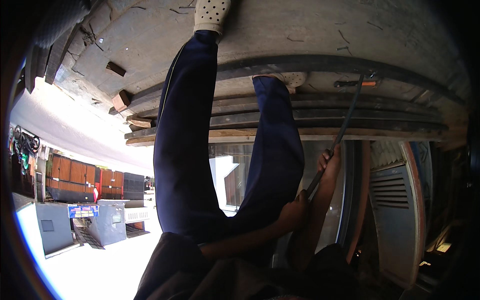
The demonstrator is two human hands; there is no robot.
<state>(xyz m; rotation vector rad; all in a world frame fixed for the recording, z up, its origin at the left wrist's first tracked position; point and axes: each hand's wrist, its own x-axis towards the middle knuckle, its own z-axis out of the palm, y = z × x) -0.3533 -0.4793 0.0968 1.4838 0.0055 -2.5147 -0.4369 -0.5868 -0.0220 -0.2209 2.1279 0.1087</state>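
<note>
Both my hands are closed round a long, thin dark metal bar, which looks like a crowbar [348, 113]. My right hand [330, 159] grips it about the middle, and my left hand [297, 206] holds it nearer to my body. The bar slants away to the right. Its far end meets a long dark wooden beam [320, 64], by a small bit of metal too small to make out. Just beside that end lies a tool with an orange and black handle [355, 84]. My foot in a beige clog [295, 79] is against the same beam.
Several more dark timbers [235, 121] lie side by side nearer to me. Small wood blocks [120, 101] and bent nails [343, 36] are scattered on the concrete floor [270, 25]. My other clog [212, 15] stands beyond the beam. A grey louvred panel [392, 200] is at the right.
</note>
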